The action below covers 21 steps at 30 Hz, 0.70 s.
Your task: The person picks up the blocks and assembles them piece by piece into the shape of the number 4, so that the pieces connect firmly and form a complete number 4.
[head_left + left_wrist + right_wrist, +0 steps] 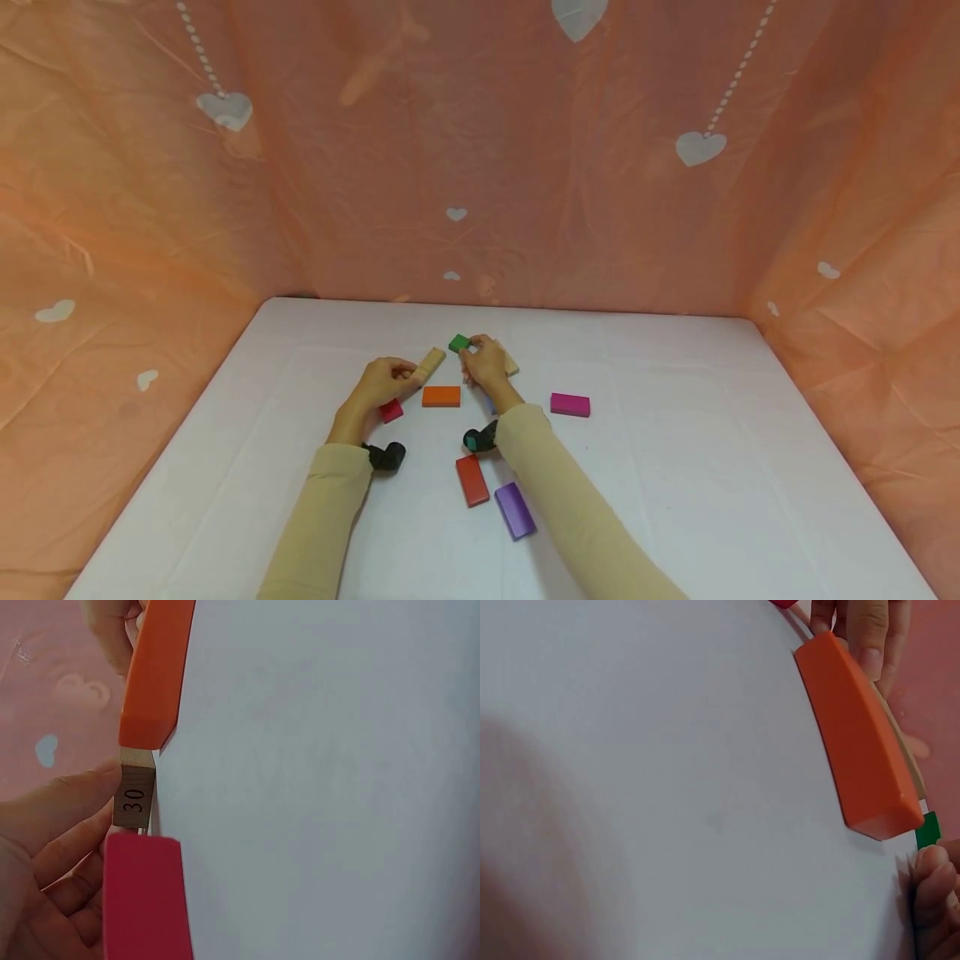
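My left hand (384, 382) pinches the near end of a plain wooden block (431, 363) that lies slantwise on the table. In the left wrist view the block's end (135, 796) bears a printed 30, with the thumb against its side. My right hand (486, 365) has its thumb and fingertips on a small green block (459, 342), partly covered in the right wrist view. An orange block (441, 397) lies between the hands on the near side. Beside the left wrist is a crimson block (391, 411). Another wooden block (511, 362) shows partly behind the right hand.
A magenta block (570, 405) lies right of the right forearm. Nearer me are a red block (472, 481) and a purple block (515, 511) by the right sleeve. A bluish block (491, 406) peeks out under the right wrist. Orange cloth (525, 208) with hearts surrounds the white table (675, 467).
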Each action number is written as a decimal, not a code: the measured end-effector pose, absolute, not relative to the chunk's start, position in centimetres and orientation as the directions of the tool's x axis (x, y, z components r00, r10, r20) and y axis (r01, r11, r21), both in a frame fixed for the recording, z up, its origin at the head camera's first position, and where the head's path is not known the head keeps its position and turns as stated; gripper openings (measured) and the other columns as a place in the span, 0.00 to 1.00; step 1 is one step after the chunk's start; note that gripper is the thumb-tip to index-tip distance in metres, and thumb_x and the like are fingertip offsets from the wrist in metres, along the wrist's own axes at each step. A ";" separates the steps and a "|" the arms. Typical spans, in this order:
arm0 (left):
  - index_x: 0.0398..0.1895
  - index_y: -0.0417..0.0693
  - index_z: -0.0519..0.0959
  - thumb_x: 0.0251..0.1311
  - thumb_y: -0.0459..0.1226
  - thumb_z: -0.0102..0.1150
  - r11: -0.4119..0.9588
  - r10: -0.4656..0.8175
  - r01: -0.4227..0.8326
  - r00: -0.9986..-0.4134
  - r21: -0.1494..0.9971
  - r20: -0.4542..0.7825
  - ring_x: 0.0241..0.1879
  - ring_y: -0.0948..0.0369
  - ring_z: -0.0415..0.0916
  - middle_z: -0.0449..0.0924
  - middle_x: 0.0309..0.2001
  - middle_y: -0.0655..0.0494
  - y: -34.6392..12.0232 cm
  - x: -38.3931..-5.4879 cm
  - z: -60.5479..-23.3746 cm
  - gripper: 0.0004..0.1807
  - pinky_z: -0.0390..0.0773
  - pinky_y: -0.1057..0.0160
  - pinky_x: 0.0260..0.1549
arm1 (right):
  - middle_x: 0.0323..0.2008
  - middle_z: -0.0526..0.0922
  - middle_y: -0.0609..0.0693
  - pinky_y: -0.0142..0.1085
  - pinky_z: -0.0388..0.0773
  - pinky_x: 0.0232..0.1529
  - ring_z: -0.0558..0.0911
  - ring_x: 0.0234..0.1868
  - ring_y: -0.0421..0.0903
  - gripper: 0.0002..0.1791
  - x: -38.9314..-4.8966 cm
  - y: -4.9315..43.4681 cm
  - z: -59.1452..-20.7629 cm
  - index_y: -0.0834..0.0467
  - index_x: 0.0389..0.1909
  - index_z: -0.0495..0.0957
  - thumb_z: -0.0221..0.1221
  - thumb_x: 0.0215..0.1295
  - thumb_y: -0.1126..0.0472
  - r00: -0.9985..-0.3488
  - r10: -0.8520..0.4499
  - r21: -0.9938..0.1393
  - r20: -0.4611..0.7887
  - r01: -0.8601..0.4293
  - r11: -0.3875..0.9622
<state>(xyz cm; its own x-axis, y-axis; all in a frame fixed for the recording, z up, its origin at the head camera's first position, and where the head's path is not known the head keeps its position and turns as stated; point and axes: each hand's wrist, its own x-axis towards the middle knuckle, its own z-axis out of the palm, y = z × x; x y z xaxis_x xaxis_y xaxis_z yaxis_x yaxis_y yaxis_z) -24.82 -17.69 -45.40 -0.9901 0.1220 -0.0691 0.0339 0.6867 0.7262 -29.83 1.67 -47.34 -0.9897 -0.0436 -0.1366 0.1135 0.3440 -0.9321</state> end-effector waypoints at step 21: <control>0.47 0.35 0.81 0.59 0.38 0.64 0.673 0.097 -0.023 -0.988 0.740 -0.120 0.36 0.58 0.72 0.80 0.36 0.45 -16.6 -24.9 -45.4 0.17 0.69 0.69 0.35 | 0.11 0.69 0.45 0.25 0.66 0.10 0.66 0.06 0.36 0.21 -30.0 1.3 -47.3 0.63 0.60 0.71 0.56 0.68 0.62 -0.983 -0.005 -0.896 -0.182 0.163 0.413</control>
<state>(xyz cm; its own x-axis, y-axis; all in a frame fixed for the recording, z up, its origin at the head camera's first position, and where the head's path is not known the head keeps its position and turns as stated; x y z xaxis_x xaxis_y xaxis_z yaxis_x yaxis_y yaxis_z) -24.87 -16.59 -45.37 -0.9880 0.0973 -0.1198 -0.0234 0.6727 0.7396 -30.00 1.33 -47.28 -0.9834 -0.0050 -0.1815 0.1632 0.4134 -0.8958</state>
